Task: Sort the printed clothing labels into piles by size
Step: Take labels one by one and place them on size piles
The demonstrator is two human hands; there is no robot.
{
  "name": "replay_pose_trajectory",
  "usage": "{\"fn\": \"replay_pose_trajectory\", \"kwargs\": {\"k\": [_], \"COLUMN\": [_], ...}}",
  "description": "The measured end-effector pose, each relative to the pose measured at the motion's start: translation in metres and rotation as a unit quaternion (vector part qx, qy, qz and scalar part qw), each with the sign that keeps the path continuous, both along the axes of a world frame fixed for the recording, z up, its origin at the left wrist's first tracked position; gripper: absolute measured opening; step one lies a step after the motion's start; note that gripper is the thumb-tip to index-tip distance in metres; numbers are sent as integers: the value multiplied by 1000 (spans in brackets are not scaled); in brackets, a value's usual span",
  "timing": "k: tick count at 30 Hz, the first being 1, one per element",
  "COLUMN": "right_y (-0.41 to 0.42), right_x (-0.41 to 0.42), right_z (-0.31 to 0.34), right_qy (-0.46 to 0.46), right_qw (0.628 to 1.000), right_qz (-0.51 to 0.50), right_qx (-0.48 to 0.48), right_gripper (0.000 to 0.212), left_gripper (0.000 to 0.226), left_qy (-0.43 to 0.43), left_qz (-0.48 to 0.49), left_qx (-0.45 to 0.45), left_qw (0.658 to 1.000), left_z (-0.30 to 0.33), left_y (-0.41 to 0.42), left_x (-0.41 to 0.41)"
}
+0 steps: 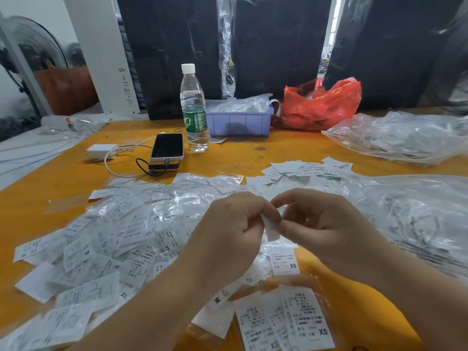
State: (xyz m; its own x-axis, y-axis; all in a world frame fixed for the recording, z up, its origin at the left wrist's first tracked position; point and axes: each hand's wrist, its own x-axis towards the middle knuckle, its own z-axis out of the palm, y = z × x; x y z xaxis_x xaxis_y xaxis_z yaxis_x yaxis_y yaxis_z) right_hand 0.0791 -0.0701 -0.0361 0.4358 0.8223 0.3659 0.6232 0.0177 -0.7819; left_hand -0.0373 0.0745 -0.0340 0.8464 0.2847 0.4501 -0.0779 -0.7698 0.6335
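Table point(253, 153): smooth orange top w/ semi-gloss finish. Labels point(83, 252): thin white matt paper or fabric, black print. Bags point(405, 138): clear glossy plastic film, crinkled. Bottle point(193, 107): clear plastic, glossy green wrap. Bin point(239, 124): matt lilac plastic. Phone point(168, 146): glossy black screen. Red bag point(321, 107): shiny thin plastic.

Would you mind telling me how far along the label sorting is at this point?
Early on. Done: a few XS labels lie together near the table's front edge, and a small pile sits further back. In hand: left hand and right hand pinch one label. Left: the big mixed heap showing M, S, XS.
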Motion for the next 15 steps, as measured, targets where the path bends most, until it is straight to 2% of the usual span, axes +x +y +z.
{"fn": "replay_pose_trajectory", "kwargs": {"k": [6,10,15], "right_y": [0,-1,-2], "right_x": [-3,-5,-5], "right_z": [3,8,9], "right_qy": [17,84,99], "right_qw": [1000,996,994], "right_qz": [-16,7,11], "right_qx": [5,25,38], "right_gripper": [32,30,31], "left_gripper": [33,31,25], "left_qy": [-25,-47,-35], "left_qz": [-10,-22,-54], "left_qx": [-79,-112,-132], "left_qw": [997,992,989], "left_z": [6,10,11], "left_y": [-5,-8,-10], "left_x": [-2,-4,-6]}}
